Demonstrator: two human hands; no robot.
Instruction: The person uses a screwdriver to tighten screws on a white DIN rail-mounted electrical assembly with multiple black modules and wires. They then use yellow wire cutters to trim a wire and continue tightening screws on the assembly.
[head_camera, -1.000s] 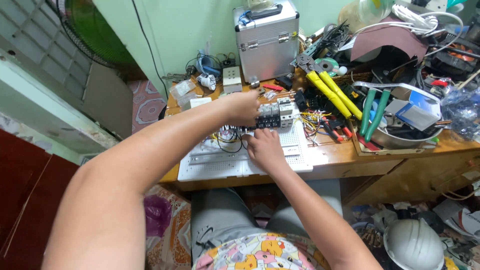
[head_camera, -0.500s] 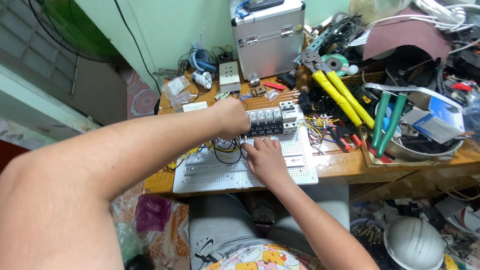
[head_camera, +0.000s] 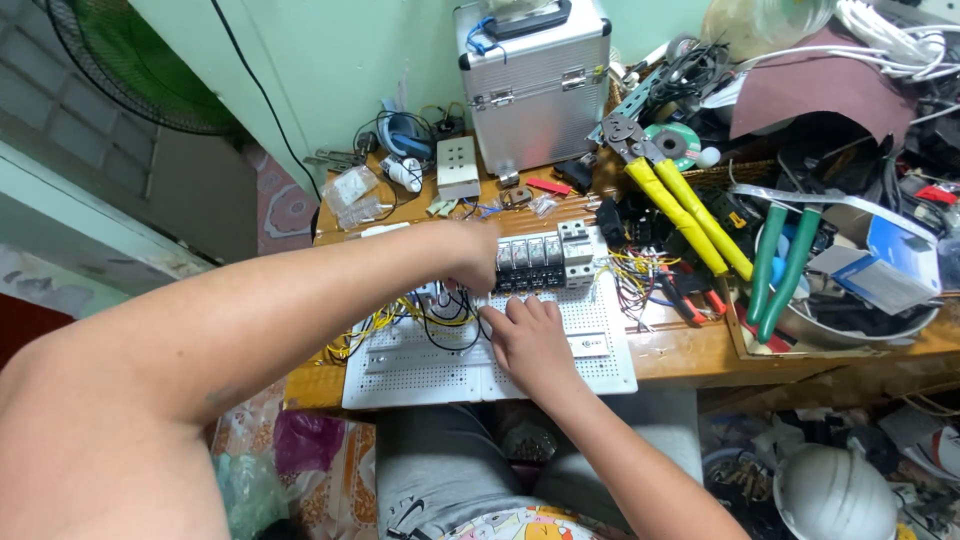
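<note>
A white perforated panel (head_camera: 420, 372) lies on the wooden bench in front of me. A row of grey circuit breakers (head_camera: 545, 262) is mounted along its top edge, with yellow and black wires (head_camera: 440, 312) looping to their left. My left hand (head_camera: 470, 255) reaches across and is closed at the left end of the breaker row, over the wires. What its fingers pinch is hidden. My right hand (head_camera: 528, 340) rests flat on the panel just below the breakers, fingers spread toward them.
A silver metal case (head_camera: 535, 85) stands at the back. Yellow-handled cutters (head_camera: 690, 215) and green-handled pliers (head_camera: 778, 270) lie right of the panel amid cluttered tools. A white switch box (head_camera: 458, 167) sits behind it. A white helmet (head_camera: 835, 495) lies on the floor.
The view has shifted and tilted down, so the bench sits lower in frame. Both hands stay at the breaker row; my right hand has slid slightly toward the breakers.
</note>
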